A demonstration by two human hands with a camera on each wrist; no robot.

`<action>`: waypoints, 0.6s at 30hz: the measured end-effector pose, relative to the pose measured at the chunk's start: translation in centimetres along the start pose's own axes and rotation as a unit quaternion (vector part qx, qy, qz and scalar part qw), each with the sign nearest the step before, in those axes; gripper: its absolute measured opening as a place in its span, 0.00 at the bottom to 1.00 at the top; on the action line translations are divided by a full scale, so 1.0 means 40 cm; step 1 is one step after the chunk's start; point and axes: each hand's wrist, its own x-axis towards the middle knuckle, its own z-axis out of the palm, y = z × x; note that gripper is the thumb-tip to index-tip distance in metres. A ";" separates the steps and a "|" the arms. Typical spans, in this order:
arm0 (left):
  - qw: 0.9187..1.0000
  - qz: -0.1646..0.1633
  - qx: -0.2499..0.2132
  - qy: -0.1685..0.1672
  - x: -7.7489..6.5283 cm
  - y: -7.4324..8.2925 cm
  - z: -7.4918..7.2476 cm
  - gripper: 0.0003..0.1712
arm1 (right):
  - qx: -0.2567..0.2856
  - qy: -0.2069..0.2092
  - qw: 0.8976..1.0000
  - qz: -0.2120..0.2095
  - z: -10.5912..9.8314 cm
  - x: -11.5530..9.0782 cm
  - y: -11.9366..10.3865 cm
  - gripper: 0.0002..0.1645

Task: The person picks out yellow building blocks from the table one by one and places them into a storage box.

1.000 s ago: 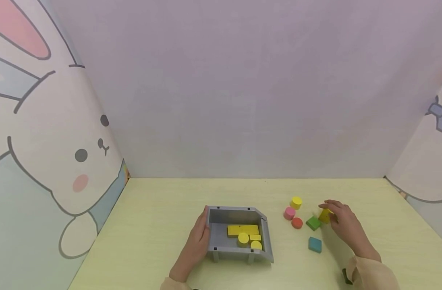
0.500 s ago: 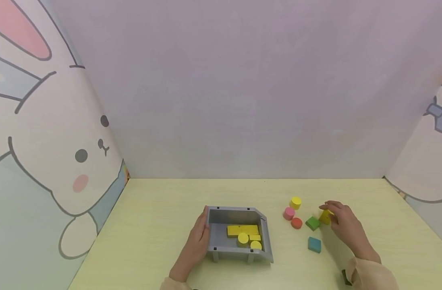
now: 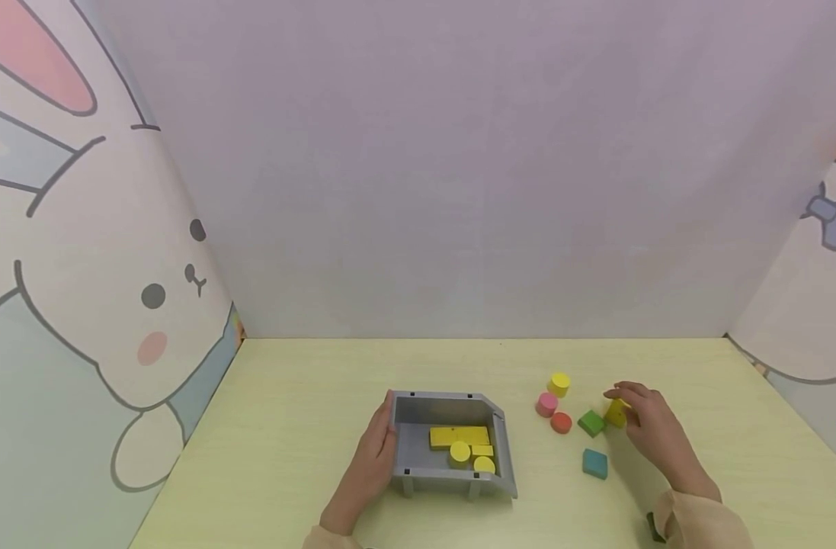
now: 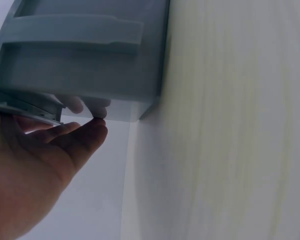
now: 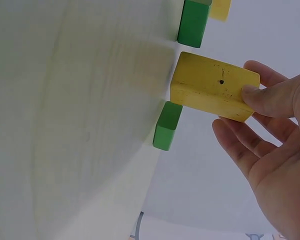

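Observation:
My left hand (image 3: 376, 450) rests along the left wall of a grey plastic bin (image 3: 434, 473); its straight fingertips (image 4: 97, 127) touch the outside of that wall in the left wrist view. Inside the bin lie a long yellow piece (image 3: 452, 436), a small yellow block (image 3: 482, 451) and two yellow cylinders (image 3: 460, 453). Over on the right, my right hand (image 3: 654, 427) pinches a yellow block (image 5: 210, 82) between thumb and fingers. The block stands on end close to the tabletop, with a green block (image 5: 167, 125) near its lower end.
Left of the right hand are a green block (image 3: 592, 422), a teal block (image 3: 594, 463), a red disc (image 3: 561, 422), a pink cylinder (image 3: 546, 404) and a yellow cylinder (image 3: 558, 383). A pale wall (image 3: 486, 229) rises behind the table (image 3: 308, 366); rabbit-printed panels (image 3: 116, 267) flank it.

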 end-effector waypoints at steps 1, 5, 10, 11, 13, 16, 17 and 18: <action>1.000 0.000 0.001 0.000 0.001 -0.004 0.001 0.27 | 0.001 0.003 1.000 -0.004 0.000 0.000 0.000 0.21; 1.000 0.008 0.011 0.002 0.006 -0.044 0.013 0.27 | -0.002 0.015 1.000 -0.021 -0.005 -0.001 -0.004 0.21; 1.000 0.015 0.015 -0.001 0.010 -0.088 0.024 0.28 | -0.007 0.018 0.999 -0.027 -0.017 0.000 -0.020 0.22; 1.000 0.016 0.012 -0.001 0.011 -0.092 0.025 0.28 | -0.007 0.016 0.999 -0.027 -0.019 0.000 -0.024 0.22; 1.000 0.018 0.008 0.001 0.011 -0.097 0.026 0.28 | -0.006 0.012 1.000 -0.024 -0.024 0.001 -0.034 0.22; 1.000 0.021 0.007 0.003 0.012 -0.101 0.027 0.28 | -0.005 0.009 1.000 -0.023 -0.029 0.000 -0.046 0.23; 1.000 0.022 0.007 0.003 0.012 -0.101 0.028 0.28 | -0.005 0.010 1.000 -0.023 -0.030 0.000 -0.050 0.23; 1.000 0.023 0.008 0.002 0.012 -0.102 0.028 0.28 | -0.006 0.012 1.000 -0.023 -0.032 -0.001 -0.054 0.23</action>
